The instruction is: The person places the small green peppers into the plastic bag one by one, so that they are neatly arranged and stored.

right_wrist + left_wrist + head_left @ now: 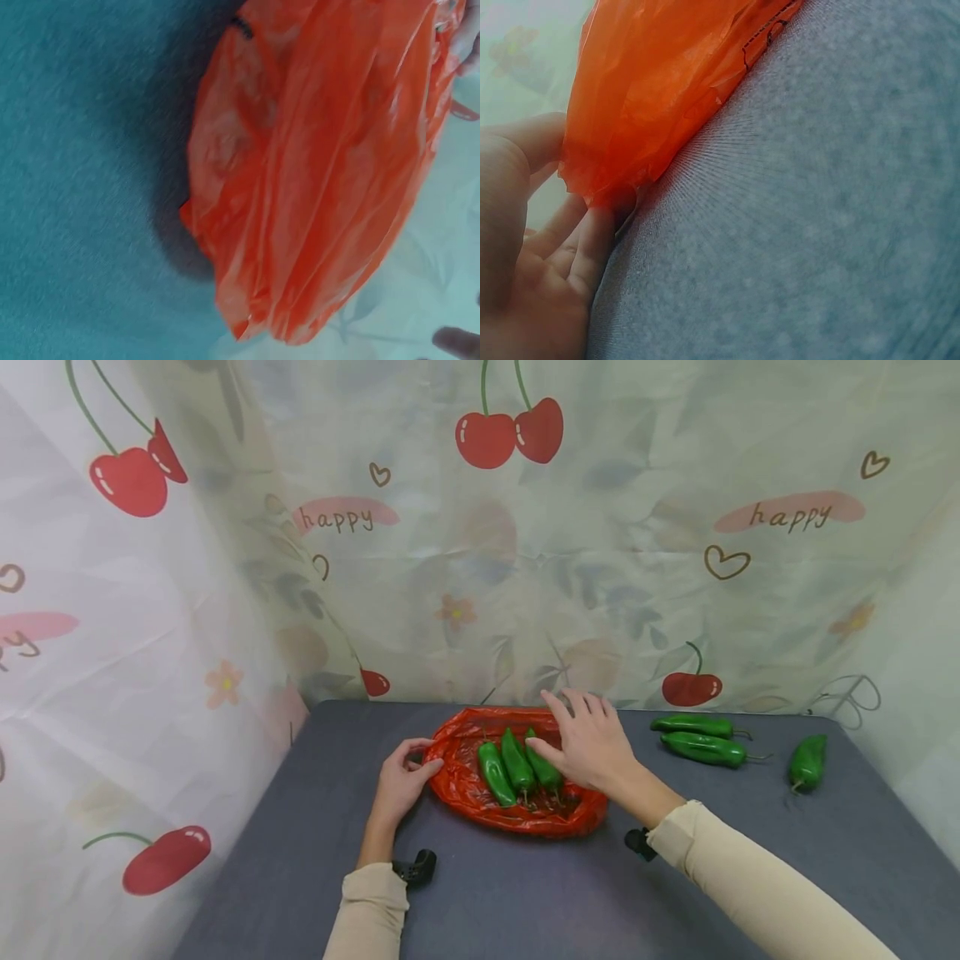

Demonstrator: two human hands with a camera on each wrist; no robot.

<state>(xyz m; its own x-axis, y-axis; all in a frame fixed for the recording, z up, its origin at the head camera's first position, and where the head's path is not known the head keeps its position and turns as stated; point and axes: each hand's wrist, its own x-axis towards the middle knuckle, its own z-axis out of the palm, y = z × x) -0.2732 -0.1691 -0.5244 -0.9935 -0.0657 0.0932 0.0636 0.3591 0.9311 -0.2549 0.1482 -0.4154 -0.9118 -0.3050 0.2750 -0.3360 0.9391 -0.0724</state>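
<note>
A red plastic bag (517, 825) lies spread open on the table, with three green peppers (517, 764) side by side inside it. My left hand (401, 783) pinches the bag's left rim between thumb and fingers; the left wrist view shows the orange-red plastic (652, 90) between the fingers of this hand (547, 255). Over the bag's right side hovers my right hand (596, 745), fingers spread and holding nothing, partly covering the rightmost pepper. In the right wrist view the bag's folded outer side (322, 172) fills the middle, with only bits of fingers at the right edge.
On the dark grey table (517, 902), two more green peppers (701, 749) lie at the back right. Another single pepper (807, 764) lies farther right. A cherry-patterned curtain (525, 577) hangs behind the table and along its left side.
</note>
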